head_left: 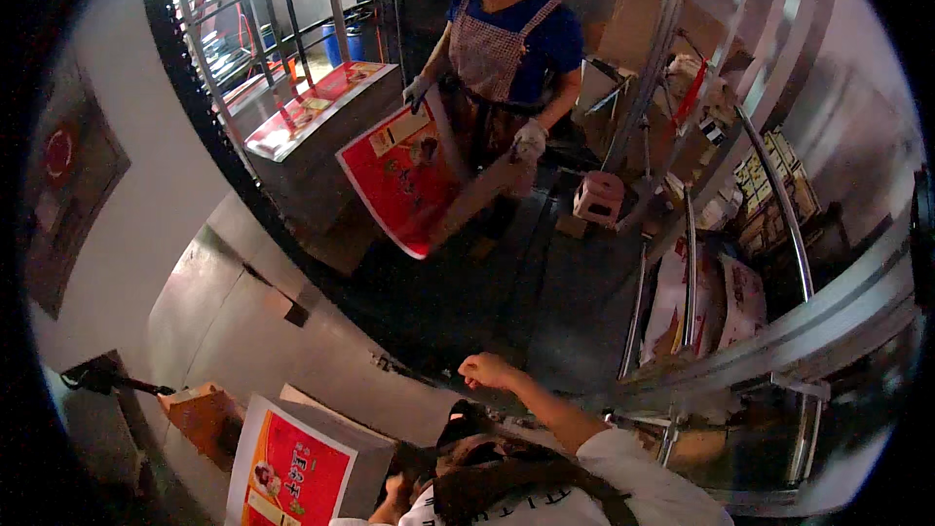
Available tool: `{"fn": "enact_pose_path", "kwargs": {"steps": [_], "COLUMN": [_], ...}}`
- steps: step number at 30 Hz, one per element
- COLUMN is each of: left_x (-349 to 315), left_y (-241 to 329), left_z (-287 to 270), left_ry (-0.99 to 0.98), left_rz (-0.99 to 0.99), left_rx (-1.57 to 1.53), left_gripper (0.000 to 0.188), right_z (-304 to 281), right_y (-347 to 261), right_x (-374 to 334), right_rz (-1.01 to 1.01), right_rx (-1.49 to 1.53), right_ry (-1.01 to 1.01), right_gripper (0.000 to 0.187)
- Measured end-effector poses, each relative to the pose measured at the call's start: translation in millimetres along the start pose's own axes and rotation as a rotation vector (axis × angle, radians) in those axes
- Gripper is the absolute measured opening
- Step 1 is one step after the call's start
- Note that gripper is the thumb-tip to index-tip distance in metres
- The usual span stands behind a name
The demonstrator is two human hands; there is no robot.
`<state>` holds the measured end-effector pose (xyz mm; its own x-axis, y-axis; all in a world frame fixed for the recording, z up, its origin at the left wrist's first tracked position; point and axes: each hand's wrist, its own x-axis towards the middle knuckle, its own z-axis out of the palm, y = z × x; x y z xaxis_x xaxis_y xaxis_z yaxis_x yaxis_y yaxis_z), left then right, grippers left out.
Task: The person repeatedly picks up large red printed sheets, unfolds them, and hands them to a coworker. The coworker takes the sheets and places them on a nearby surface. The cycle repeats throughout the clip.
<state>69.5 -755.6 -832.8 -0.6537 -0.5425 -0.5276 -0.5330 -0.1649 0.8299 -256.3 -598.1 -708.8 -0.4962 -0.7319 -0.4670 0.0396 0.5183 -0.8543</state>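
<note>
My right hand (490, 370) is held out in front of me with its fingers curled in. Nothing shows in it. Low in the view, my left hand (392, 499) is beside a thick stack of printed sheets (292, 468), red with a white border and a food picture on the top one. Its fingers are mostly hidden, and I cannot make out whether it grips the stack. Across from me a co-worker (511, 49) in a blue top, checked apron and gloves holds a large red printed sheet (404, 170), tilted and partly blurred.
Another stack of printed sheets (317, 109) stands by a dark metal frame (219, 88) at the far left. A pink stool (598, 197), metal rails (779, 175) and filled sacks (682, 282) are on the right. An orange-brown box (205, 419) is at lower left.
</note>
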Motion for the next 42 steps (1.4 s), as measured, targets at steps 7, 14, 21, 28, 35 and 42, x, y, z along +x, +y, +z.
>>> {"fn": "enact_pose_path", "kwargs": {"steps": [7, 14, 21, 28, 35, 42], "left_x": [-46, -57, -75, -67, -57, -7], "left_y": [-59, -65, -82, -164, -113, -48], "left_z": [-43, -42, -93, -138, -105, -52], "left_ry": [0.151, 0.098, 0.045, 0.114, 0.169, 0.063], "left_rz": [-0.313, -0.294, -0.224, -0.375, -0.412, -0.254], "left_rx": [-0.072, -0.168, -0.377, 0.019, -0.025, -0.128], "left_gripper": [0.02, 0.019, 0.026, 0.029, 0.027, 0.025], "right_z": [58, 113, 138, 56, -20, -62], "right_y": [27, 194, 36, -242, -333, -374], "right_x": [-52, -78, -64, -162, -273, -277], "right_rz": [0.103, -0.151, -0.044, -1.145, -2.297, -2.824], "right_rx": [-0.147, -0.802, -0.033, -0.172, -0.156, -0.112], "right_ry": [-0.129, -0.391, 0.014, 0.435, 0.614, 0.68], "right_gripper": [0.024, 0.031, 0.021, 0.016, 0.028, 0.016]}}
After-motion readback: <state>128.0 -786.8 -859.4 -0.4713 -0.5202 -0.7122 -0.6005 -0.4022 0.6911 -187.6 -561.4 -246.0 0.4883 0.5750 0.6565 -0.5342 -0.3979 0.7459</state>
